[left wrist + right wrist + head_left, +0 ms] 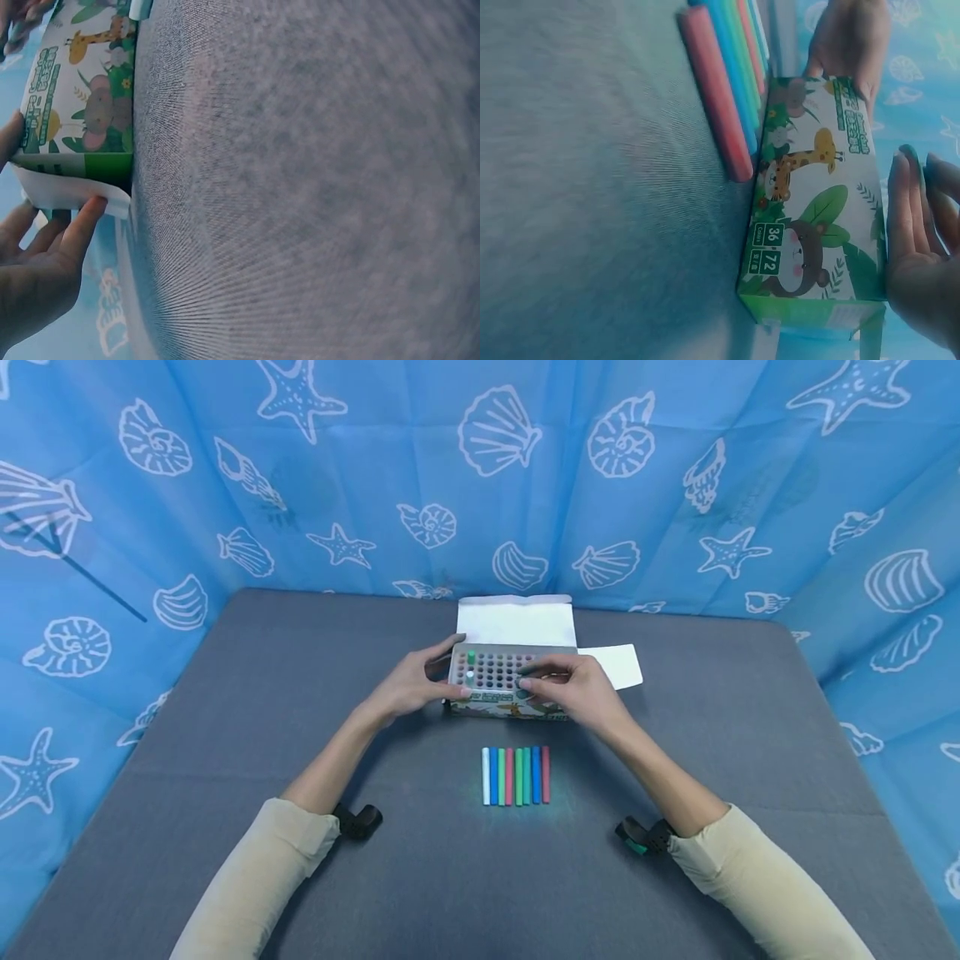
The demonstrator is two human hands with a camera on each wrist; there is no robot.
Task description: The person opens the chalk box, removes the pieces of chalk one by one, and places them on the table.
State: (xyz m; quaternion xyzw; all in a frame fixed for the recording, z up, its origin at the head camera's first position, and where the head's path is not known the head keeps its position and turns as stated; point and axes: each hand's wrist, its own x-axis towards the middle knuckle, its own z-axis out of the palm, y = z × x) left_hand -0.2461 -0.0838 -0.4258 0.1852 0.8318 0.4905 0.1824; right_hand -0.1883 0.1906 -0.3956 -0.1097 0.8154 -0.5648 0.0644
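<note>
A chalk box (pixel 513 707) printed with cartoon animals stands with its lid back, showing a top full of round holes. A green chalk stick (pixel 471 657) and a white chalk stick (pixel 470 677) poke up at its left end. My left hand (pixel 408 683) grips this end, thumb on the front top edge; in the left wrist view its fingertips touch a white flap (pixel 67 189). My right hand (pixel 581 689) bends over the front right holes, thumb and fingertips close together. I cannot tell whether a chalk stick is between them.
Several chalk sticks (pixel 517 777) in white, blue, green and red lie side by side in front of the box. A white lid (pixel 517 620) rises behind it, and a white side flap (pixel 622 665) juts right. A blue shell-print curtain (pixel 360 485) hangs behind the grey table (pixel 300 693).
</note>
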